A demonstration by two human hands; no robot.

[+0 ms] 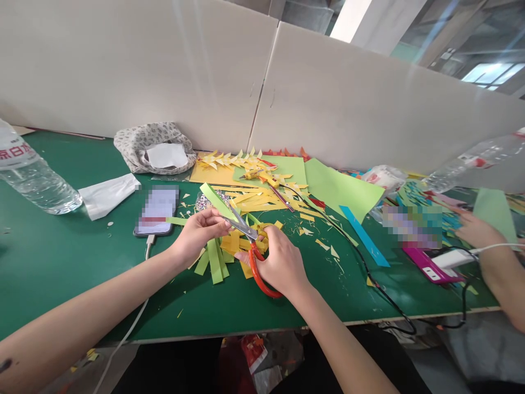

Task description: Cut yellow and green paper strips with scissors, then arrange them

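Note:
My left hand (208,227) pinches a light green paper strip (216,200), which slants up and to the left from the fingers. In my right hand (279,257) are red-handled scissors (257,269), their blades (243,224) pointing left and lying against the strip close to my left fingertips. Whether the blades have cut into the paper I cannot tell. Beneath both hands, more green paper strips (214,261) and yellow paper pieces (233,241) lie in a loose pile on the green table (172,306).
A charging phone (159,210) and a water bottle (35,175) are on the left. Behind lie a yellow glue gun (262,176), yellow strips (254,200) and green sheets (342,189). A black cable (361,254) reaches a pink power strip (430,265) near another person's hand (478,230).

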